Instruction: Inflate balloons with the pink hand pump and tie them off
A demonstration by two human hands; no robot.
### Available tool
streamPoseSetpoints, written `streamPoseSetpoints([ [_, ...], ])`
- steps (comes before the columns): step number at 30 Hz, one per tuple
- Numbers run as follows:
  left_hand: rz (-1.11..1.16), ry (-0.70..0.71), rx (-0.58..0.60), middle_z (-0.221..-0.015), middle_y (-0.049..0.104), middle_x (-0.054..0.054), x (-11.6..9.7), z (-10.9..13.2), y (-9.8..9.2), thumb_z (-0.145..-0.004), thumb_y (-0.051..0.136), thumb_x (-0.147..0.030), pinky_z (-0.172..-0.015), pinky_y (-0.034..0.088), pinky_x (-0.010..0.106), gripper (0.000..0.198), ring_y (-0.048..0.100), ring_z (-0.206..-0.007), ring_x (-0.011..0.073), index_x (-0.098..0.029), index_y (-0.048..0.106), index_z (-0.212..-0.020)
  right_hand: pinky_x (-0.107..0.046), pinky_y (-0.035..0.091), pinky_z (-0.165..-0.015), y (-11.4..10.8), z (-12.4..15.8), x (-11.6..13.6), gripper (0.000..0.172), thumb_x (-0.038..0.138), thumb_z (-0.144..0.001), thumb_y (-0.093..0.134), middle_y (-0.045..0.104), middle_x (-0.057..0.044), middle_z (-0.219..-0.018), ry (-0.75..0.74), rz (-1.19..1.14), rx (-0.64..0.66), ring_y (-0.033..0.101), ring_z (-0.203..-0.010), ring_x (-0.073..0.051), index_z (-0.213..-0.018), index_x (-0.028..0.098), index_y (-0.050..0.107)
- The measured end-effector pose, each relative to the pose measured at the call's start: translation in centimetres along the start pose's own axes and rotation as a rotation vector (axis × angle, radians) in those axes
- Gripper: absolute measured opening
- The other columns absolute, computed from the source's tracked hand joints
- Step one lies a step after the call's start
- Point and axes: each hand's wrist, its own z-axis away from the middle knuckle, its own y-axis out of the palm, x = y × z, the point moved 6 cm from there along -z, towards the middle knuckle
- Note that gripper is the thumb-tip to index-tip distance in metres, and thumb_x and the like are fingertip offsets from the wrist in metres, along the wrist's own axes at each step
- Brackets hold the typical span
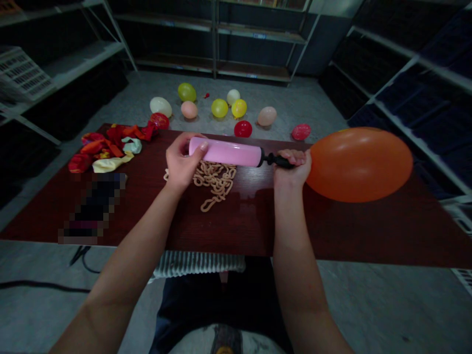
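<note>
Gripping the pink pump above the bench, left fingers closed round its barrel, right fingers closed round its black end beside the orange balloon, seemingly almost full; flat balloons lie unfilled.

A storeroom: bare metal shelving lines the walls.

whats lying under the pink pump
A pile of beige chain links lies on the dark red table below the pink pump. Its upper edge is covered by the pump and the left hand.
</note>
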Motion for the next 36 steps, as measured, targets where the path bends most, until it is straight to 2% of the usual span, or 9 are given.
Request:
streamPoseSetpoints([
  [5, -0.037, -0.047, -0.176, -0.081, 0.068, 0.005, 1.2, -0.6, -2.0, -0.084, 0.063, -0.072, -0.073, 0.052, 0.040, 0.053, 0.066, -0.081, 0.0225, -0.019, 0.071, -0.083, -0.018, 0.037, -0.045, -0.3, -0.4, 0.7, 0.054, 0.031, -0.105, 0.034, 0.018, 0.010, -0.044, -0.007, -0.040, -0.006, 0.026, -0.035, -0.005, -0.058, 0.021, 0.010],
  [13, -0.059, -0.092, -0.299, -0.070, 0.055, 0.002, 3.7, -1.1, -3.8, -0.093, 0.054, -0.068, -0.069, 0.048, 0.045, 0.051, 0.065, -0.091, 0.0260, -0.020, 0.055, -0.078, -0.018, 0.036, -0.044, -0.4, -0.7, 1.0, 0.055, 0.030, -0.104, 0.038, 0.016, 0.011, -0.044, -0.023, -0.031, 0.003, 0.025, -0.035, -0.005, -0.058, 0.021, 0.010],
  [16, -0.072, -0.083, -0.279, -0.071, 0.055, 0.002, 3.5, -0.8, -3.3, -0.096, 0.052, -0.065, -0.069, 0.047, 0.042, 0.050, 0.064, -0.086, 0.0226, -0.019, 0.055, -0.076, -0.018, 0.035, -0.042, -0.4, -0.6, 1.2, 0.053, 0.028, -0.104, 0.033, 0.015, 0.010, -0.045, -0.028, -0.081, -0.003, 0.024, -0.035, -0.005, -0.057, 0.021, 0.010],
  [19, -0.068, -0.064, -0.252, -0.075, 0.059, 0.004, 2.7, -0.4, -2.4, -0.094, 0.051, -0.069, -0.070, 0.048, 0.039, 0.053, 0.062, -0.077, 0.0209, -0.020, 0.060, -0.079, -0.018, 0.034, -0.042, -0.4, -0.5, 1.7, 0.052, 0.027, -0.104, 0.033, 0.014, 0.010, -0.045, -0.052, -0.087, -0.007, 0.023, -0.035, -0.005, -0.057, 0.021, 0.010],
  [24, -0.065, -0.024, -0.221, -0.086, 0.064, 0.004, 2.1, 0.0, -1.3, -0.095, 0.046, -0.071, -0.082, 0.051, 0.037, 0.052, 0.063, -0.085, 0.0219, -0.022, 0.063, -0.088, -0.017, 0.035, -0.043, -0.6, -0.4, 2.2, 0.051, 0.028, -0.104, 0.032, 0.016, 0.010, -0.045, -0.082, -0.084, -0.045, 0.025, -0.035, -0.005, -0.059, 0.021, 0.010],
  [28, -0.057, 0.000, -0.206, -0.092, 0.064, 0.005, 2.1, 0.3, -1.0, -0.097, 0.045, -0.068, -0.089, 0.051, 0.038, 0.049, 0.063, -0.092, 0.0231, -0.023, 0.063, -0.093, -0.018, 0.036, -0.044, -0.6, -0.4, 1.5, 0.052, 0.029, -0.103, 0.037, 0.017, 0.010, -0.045, -0.077, -0.026, -0.041, 0.025, -0.036, -0.005, -0.060, 0.021, 0.010],
  [32, -0.021, 0.022, -0.100, -0.099, 0.064, 0.006, 1.4, 0.8, 0.0, -0.098, 0.047, -0.064, -0.092, 0.050, 0.042, 0.043, 0.061, -0.096, 0.0240, -0.024, 0.061, -0.101, -0.018, 0.038, -0.045, -0.2, -0.1, 0.2, 0.055, 0.031, -0.100, 0.046, 0.016, 0.011, -0.047, -0.060, 0.026, 0.037, 0.025, -0.037, -0.005, -0.060, 0.021, 0.009],
  [36, 0.012, 0.036, 0.083, -0.103, 0.063, 0.008, 0.4, 1.3, 1.5, -0.096, 0.049, -0.065, -0.093, 0.050, 0.043, 0.042, 0.061, -0.098, 0.0252, -0.025, 0.059, -0.105, -0.018, 0.037, -0.046, 0.0, 0.3, -0.8, 0.055, 0.030, -0.100, 0.046, 0.015, 0.011, -0.047, -0.040, 0.035, 0.051, 0.024, -0.037, -0.006, -0.059, 0.021, 0.010],
])
